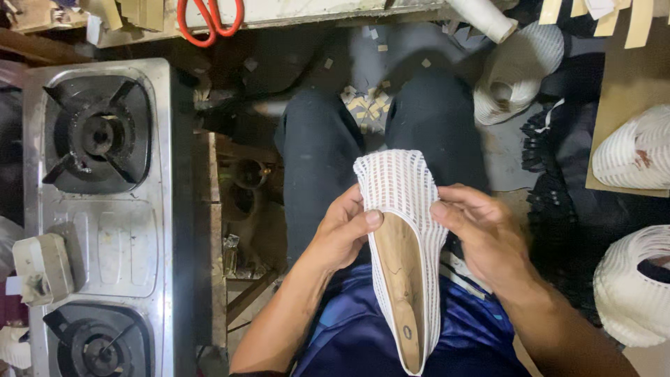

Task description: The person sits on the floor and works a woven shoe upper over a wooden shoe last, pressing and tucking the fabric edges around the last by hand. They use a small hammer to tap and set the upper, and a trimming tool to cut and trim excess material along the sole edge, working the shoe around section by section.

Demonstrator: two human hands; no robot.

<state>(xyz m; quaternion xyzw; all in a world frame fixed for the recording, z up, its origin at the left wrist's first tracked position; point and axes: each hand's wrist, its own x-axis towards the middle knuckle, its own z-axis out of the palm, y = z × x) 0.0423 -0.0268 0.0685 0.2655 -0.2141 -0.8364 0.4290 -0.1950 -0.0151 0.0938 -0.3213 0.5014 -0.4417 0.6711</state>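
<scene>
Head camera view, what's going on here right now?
A seated person holds a white mesh shoe upper stretched over a wooden shoe last above their lap. The left hand grips its left edge, thumb on the rim of the mesh, and the right hand pinches the right edge. A two-burner gas stove stands to the left, orange-handled scissors lie on the bench ahead, and more white mesh uppers lie to the right.

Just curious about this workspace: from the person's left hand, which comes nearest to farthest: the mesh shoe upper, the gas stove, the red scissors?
1. Mesh shoe upper: in the left hand.
2. Gas stove: to the left.
3. Red scissors: top edge, farthest.
</scene>
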